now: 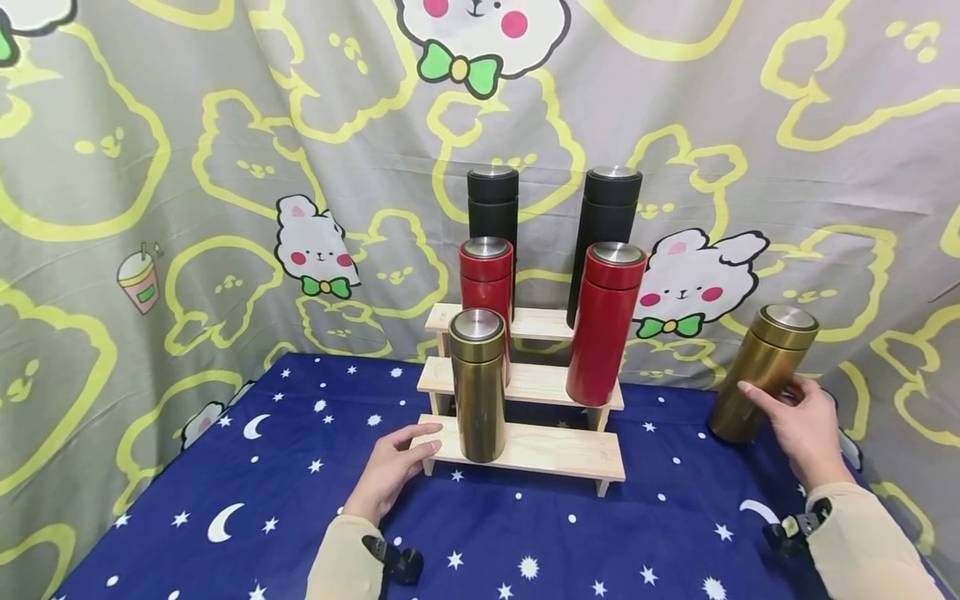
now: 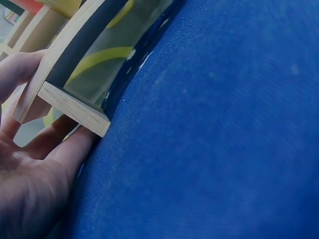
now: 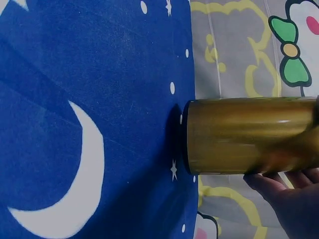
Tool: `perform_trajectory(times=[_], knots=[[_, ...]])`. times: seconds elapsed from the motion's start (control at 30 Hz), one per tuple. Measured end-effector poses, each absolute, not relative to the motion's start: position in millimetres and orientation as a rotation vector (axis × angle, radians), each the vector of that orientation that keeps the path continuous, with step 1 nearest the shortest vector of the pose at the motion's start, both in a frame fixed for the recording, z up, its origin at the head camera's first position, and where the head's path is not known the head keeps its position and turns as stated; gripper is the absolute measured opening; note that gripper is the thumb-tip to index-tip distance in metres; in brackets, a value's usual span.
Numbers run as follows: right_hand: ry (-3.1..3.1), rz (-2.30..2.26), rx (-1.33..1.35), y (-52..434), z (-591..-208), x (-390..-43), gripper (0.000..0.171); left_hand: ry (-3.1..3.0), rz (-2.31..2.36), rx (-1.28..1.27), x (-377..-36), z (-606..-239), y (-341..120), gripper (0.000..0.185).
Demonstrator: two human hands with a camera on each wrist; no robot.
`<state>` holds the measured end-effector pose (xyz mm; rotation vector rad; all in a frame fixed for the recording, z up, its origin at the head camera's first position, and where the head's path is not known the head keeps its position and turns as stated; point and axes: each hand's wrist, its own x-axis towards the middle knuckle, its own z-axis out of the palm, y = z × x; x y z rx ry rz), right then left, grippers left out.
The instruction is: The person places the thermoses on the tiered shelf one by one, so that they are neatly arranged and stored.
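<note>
In the head view, my right hand (image 1: 810, 429) holds a gold thermos flask (image 1: 757, 375) by its lower side, at the far right of the table. The right wrist view shows this flask (image 3: 239, 134) with its base close to the blue cloth. My left hand (image 1: 390, 471) grips the left end of the lowest step of a wooden tiered stand (image 1: 555, 450). Up close in the left wrist view, fingers lie around the board's end and its leg (image 2: 75, 109). Another gold flask (image 1: 480, 400) stands upright on that lowest step, just right of my left hand.
On the middle step are two red flasks, left (image 1: 486, 279) and right (image 1: 603, 333). Two black flasks, left (image 1: 492, 200) and right (image 1: 609, 212), stand on the top step. A starry blue cloth (image 1: 300, 483) covers the table, with a patterned grey curtain (image 1: 397, 183) behind.
</note>
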<state>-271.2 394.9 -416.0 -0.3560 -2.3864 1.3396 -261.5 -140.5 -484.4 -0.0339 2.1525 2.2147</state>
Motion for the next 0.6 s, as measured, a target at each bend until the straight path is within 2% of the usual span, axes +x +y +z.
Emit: perform_trajectory(times=[0.6], knots=[[-2.388,1.368,-0.231,393,-418,-256,0.077,2.127,2.244,-0.058,-259,-482,-139,0.034]])
